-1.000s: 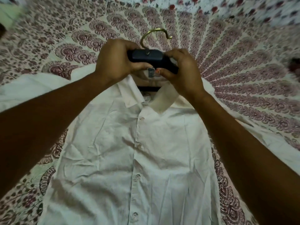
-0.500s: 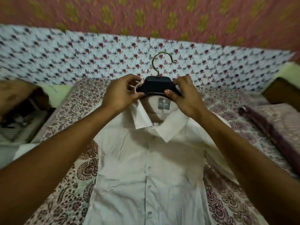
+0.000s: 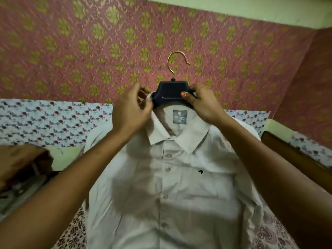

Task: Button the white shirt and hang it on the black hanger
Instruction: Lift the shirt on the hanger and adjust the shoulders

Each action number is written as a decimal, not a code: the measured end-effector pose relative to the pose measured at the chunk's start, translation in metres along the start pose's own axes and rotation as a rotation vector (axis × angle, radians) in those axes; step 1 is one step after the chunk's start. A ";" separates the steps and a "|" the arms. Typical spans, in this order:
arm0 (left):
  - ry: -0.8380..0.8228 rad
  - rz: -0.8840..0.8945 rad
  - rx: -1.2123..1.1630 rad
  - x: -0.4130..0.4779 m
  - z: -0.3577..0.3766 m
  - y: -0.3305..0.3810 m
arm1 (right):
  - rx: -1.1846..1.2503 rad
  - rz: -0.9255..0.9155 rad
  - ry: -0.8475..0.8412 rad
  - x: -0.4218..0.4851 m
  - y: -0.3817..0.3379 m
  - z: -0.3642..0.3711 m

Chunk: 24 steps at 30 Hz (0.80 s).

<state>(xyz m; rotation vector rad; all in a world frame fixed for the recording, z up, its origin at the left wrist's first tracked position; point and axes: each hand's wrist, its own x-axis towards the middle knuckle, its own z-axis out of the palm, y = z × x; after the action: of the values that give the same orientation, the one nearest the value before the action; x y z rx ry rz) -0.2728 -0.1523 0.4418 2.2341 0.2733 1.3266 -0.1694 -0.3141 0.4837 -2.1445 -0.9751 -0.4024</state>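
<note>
The white shirt (image 3: pixel 172 191) hangs on the black hanger (image 3: pixel 171 93), buttoned down the front, held up in the air in front of me. A gold hook (image 3: pixel 175 64) rises from the hanger's top. My left hand (image 3: pixel 132 112) pinches the collar edge and the hanger's left side. My right hand (image 3: pixel 203 103) grips the hanger's right side, thumb across its front. A grey label shows inside the collar. The hanger's arms are hidden inside the shirt.
A pink wall cloth with gold flowers (image 3: pixel 89 51) fills the background. Below it lies a floral bedsheet (image 3: pixel 45 121). A brown box (image 3: pixel 19 162) sits at the left, a dark wooden edge (image 3: pixel 294 155) at the right.
Both hands have lifted the hanger and shirt off the bed to an upright hold. The view has tilted up from the bedsheet to the wall.
</note>
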 end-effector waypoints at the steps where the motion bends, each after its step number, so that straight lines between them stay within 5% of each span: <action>1: -0.060 0.002 -0.005 0.006 -0.005 0.002 | 0.023 -0.006 0.012 0.001 -0.005 -0.010; 6: -0.401 -0.016 0.021 0.030 -0.028 0.007 | 0.088 0.012 0.071 0.002 -0.016 -0.049; 17: -0.163 0.108 0.100 0.030 -0.036 0.041 | -0.022 -0.138 0.044 -0.007 -0.031 -0.083; 21: -0.290 0.133 -0.181 0.035 -0.043 0.054 | 0.028 -0.137 0.076 -0.008 -0.035 -0.085; 24: -0.295 0.216 -0.048 0.034 -0.034 0.056 | 0.050 -0.148 0.075 -0.008 -0.041 -0.088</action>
<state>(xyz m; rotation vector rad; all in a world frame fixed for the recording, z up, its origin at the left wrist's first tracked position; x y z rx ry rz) -0.2901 -0.1740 0.5100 2.4320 -0.1077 1.0710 -0.2040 -0.3646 0.5591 -2.0046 -1.0928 -0.5206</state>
